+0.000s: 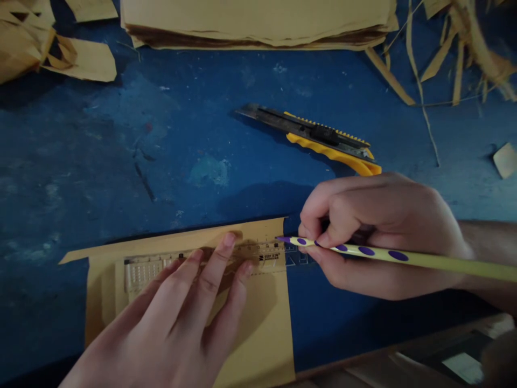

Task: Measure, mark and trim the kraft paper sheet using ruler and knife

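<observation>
A piece of tan paper [262, 334] lies on the blue table [121, 161] close to me. My left hand [186, 312] lies flat on it with fingers stretched out, pressing a clear plastic ruler [266, 254] onto the paper's upper part. My right hand [379, 231] is closed round a yellow pencil with purple dots [404, 257]. The pencil's tip touches the ruler's right end at the paper's right edge.
A yellow and black utility knife [319, 137] lies just beyond my right hand. A thick stack of tan paper [258, 21] sits along the far edge, folded pieces [84, 59] at far left, thin offcut strips [444, 54] at far right. A brown board [404, 361] shows at bottom right.
</observation>
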Tool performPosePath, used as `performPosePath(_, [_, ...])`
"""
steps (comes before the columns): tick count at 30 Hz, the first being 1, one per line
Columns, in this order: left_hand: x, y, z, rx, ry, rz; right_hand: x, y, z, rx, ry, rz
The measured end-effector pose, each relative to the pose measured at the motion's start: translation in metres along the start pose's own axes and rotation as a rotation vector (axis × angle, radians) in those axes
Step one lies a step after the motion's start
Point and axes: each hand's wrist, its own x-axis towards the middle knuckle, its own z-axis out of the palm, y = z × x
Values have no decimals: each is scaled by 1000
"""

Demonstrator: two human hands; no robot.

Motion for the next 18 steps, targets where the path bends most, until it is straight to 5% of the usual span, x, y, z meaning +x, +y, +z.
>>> performPosePath(11, [-2,1,1,11,2,10,-1,0,0,5,24,22])
performPosePath(18, [-4,11,-4,21,140,223,-4,-2,-2,61,31,-72])
